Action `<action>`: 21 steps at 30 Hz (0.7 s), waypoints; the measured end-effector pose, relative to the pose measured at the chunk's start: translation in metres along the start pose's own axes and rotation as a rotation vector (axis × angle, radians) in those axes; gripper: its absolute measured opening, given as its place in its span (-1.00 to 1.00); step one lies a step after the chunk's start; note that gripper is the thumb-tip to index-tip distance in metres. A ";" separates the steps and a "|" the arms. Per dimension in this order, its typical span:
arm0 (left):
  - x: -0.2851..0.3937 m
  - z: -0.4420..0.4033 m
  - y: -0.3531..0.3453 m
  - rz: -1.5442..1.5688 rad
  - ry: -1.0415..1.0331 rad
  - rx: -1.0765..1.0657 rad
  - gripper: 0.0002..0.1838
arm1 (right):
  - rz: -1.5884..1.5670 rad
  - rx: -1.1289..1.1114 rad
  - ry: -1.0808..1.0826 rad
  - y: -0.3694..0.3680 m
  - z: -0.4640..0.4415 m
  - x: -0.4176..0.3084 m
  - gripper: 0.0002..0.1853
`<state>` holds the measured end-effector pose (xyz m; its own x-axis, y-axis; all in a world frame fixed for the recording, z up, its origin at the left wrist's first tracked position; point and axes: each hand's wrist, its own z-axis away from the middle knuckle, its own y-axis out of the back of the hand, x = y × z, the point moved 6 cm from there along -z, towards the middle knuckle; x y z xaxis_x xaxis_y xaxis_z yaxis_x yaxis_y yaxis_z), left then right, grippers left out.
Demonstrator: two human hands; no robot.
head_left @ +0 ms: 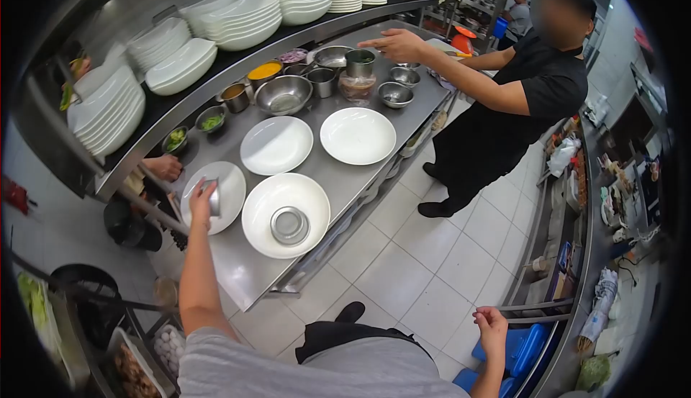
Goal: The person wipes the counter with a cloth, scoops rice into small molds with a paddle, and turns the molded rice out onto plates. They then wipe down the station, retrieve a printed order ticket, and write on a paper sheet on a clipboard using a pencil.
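Observation:
On the left, my left hand (201, 202) grips a metal ring mould (214, 198) over a white plate (229, 186). Just right of it, a deeper white plate (258, 211) has another metal ring (290, 225) lying in it. Two bare white plates, one on the left (276, 145) and one on the right (358, 136), sit farther back on the steel table (248, 265). My right hand (491, 324) hangs low at the right, away from the table, its fingers curled; whether anything is between them is too small to tell.
A person in black (497, 110) stands at the table's right side, arm stretched over metal bowls (284, 94). Another person's hand (164, 168) rests at the left edge. Stacked white dishes (241, 24) line the shelf. Blue containers (525, 347) sit low right.

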<state>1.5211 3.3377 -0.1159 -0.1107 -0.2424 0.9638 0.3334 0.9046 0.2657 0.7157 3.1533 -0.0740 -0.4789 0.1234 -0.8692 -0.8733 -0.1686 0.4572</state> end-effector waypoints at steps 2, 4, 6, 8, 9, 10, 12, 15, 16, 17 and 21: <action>-0.024 -0.026 0.007 -0.507 -0.037 -0.009 -0.17 | 0.078 -0.044 0.023 -0.014 -0.009 -0.025 -0.88; -0.039 -0.009 -0.012 -0.784 -0.017 0.011 -0.12 | 0.134 -0.051 0.008 -0.023 -0.016 -0.035 -0.89; -0.046 -0.003 -0.023 -1.111 0.075 0.027 -0.02 | 0.171 -0.081 -0.035 -0.035 -0.019 -0.043 -0.90; -0.055 -0.004 -0.025 -1.159 0.039 0.008 -0.02 | 0.168 -0.099 -0.025 -0.041 -0.022 -0.045 -0.90; -0.054 -0.006 -0.024 -1.207 -0.027 0.004 -0.02 | 0.137 -0.106 -0.007 -0.046 -0.025 -0.047 -0.90; -0.026 0.014 -0.025 -1.196 -0.160 0.157 -0.22 | 0.132 -0.096 -0.020 -0.048 -0.025 -0.049 -0.91; -0.034 0.016 -0.020 -1.110 -0.173 0.090 -0.36 | 0.112 -0.104 -0.012 -0.054 -0.030 -0.054 -0.90; -0.040 0.019 -0.019 -1.030 -0.373 0.120 -0.65 | 0.052 -0.181 0.005 -0.081 -0.047 -0.061 -0.89; -0.041 0.015 -0.018 -1.032 -0.416 0.100 -0.65 | 0.036 -0.246 -0.037 -0.099 -0.053 -0.068 -0.88; -0.030 0.018 -0.016 -1.019 -0.428 0.069 -0.63 | 0.019 -0.311 -0.076 -0.119 -0.059 -0.072 -0.88; -0.029 0.018 -0.008 -0.949 -0.383 0.043 -0.67 | 0.020 -0.601 -0.037 -0.233 -0.080 -0.111 -0.85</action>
<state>1.5048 3.3441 -0.1461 -0.6058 -0.7434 0.2835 -0.0803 0.4116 0.9078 0.9791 3.1009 -0.0989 -0.5070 0.1465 -0.8494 -0.6650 -0.6935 0.2773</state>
